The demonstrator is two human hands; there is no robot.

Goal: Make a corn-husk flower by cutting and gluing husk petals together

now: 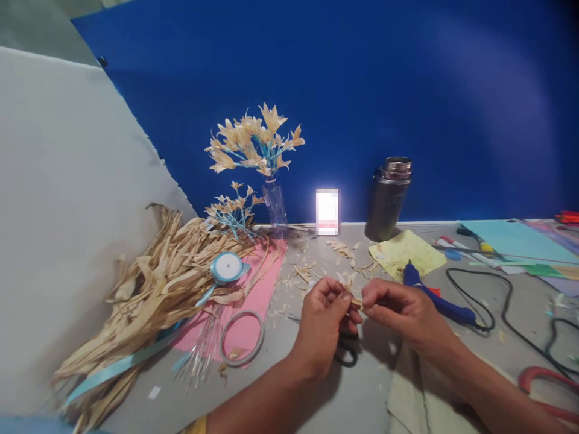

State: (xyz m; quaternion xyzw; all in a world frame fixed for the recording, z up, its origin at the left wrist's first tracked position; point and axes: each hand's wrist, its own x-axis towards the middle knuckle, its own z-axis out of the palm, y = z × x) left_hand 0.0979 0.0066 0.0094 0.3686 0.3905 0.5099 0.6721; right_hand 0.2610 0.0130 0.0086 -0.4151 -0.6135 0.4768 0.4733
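Note:
My left hand (323, 319) and my right hand (400, 307) meet at the middle of the table, fingertips pinched together on a small tan husk piece (356, 299) held between them. Both hands have fingers curled. Black scissors (346, 352) lie on the table just under my left hand. A blue glue gun (441, 301) lies right behind my right hand, its black cord (506, 301) trailing to the right.
A pile of dried husks (149, 289) with light blue ribbon (226, 267) lies left on pink paper (253, 295). A vase of husk flowers (266, 175), a bright phone (327, 211) and a metal flask (389, 199) stand at the back. Coloured papers (520, 241) lie right.

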